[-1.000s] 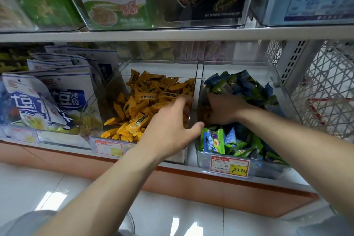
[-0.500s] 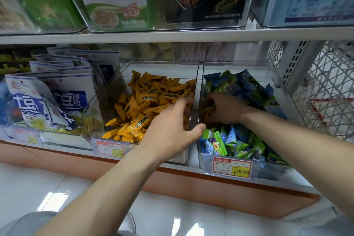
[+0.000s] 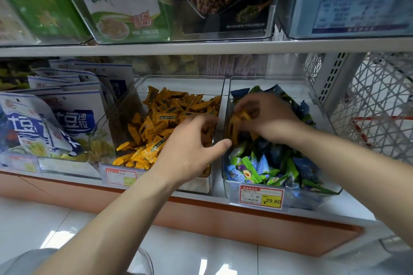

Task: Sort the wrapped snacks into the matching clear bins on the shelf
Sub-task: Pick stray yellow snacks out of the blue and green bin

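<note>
Right hand (image 3: pixel 268 118) with snacks (image 3: pixel 233 128) at divider (image 3: pixel 225 100)

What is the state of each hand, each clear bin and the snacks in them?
middle bin, open on top, partly filled with an orange pile.
right bin, open on top, heaped with green and blue snacks.
left hand, over the middle bin, fingers curled into the pile; a hold cannot be told.
right hand, inside the right bin, gripping stray orange snacks.
stray orange snacks, held, by that bin's left wall.
</note>
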`<control>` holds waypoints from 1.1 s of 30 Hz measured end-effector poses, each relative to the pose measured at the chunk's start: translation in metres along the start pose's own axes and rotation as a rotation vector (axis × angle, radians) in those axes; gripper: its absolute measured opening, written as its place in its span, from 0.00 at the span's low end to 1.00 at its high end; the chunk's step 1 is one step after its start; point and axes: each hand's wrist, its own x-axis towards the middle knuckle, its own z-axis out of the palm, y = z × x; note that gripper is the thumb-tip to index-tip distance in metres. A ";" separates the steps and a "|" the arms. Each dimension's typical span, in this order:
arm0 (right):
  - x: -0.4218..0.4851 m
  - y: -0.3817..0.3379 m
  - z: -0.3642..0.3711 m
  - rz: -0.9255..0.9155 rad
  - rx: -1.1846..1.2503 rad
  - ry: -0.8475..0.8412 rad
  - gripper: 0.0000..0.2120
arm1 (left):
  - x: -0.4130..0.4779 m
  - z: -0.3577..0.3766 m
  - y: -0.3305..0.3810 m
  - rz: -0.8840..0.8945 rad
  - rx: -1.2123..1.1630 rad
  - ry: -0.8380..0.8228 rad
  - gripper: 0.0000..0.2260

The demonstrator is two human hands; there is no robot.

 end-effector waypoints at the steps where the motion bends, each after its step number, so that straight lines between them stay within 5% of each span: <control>1: -0.003 -0.006 -0.005 -0.014 0.061 0.058 0.11 | 0.000 0.000 0.003 0.018 0.026 0.064 0.26; 4: -0.012 -0.018 -0.017 -0.022 0.292 0.155 0.10 | 0.001 0.002 0.017 0.088 0.022 0.205 0.24; 10: -0.024 -0.025 -0.010 0.098 0.512 0.154 0.15 | 0.001 0.019 0.037 0.068 0.009 0.119 0.23; 15: -0.028 -0.029 -0.007 0.169 0.768 0.092 0.10 | 0.004 0.010 0.043 0.013 -0.388 0.143 0.22; 19: -0.028 -0.035 0.001 0.166 0.839 0.033 0.09 | 0.004 0.009 0.043 0.043 -0.363 0.191 0.18; 23: -0.011 -0.022 -0.009 0.065 0.431 0.129 0.06 | 0.013 -0.010 0.016 -0.036 -0.132 0.296 0.17; 26: -0.009 -0.005 -0.011 0.013 -0.052 -0.195 0.06 | 0.016 -0.021 -0.012 -0.131 0.117 0.251 0.21; 29: -0.010 0.003 -0.003 -0.006 -0.390 -0.535 0.20 | 0.017 -0.021 -0.018 -0.184 0.233 0.203 0.23; 33: -0.007 0.001 -0.004 -0.017 -0.401 -0.544 0.19 | 0.016 -0.021 0.000 -0.065 0.181 0.247 0.20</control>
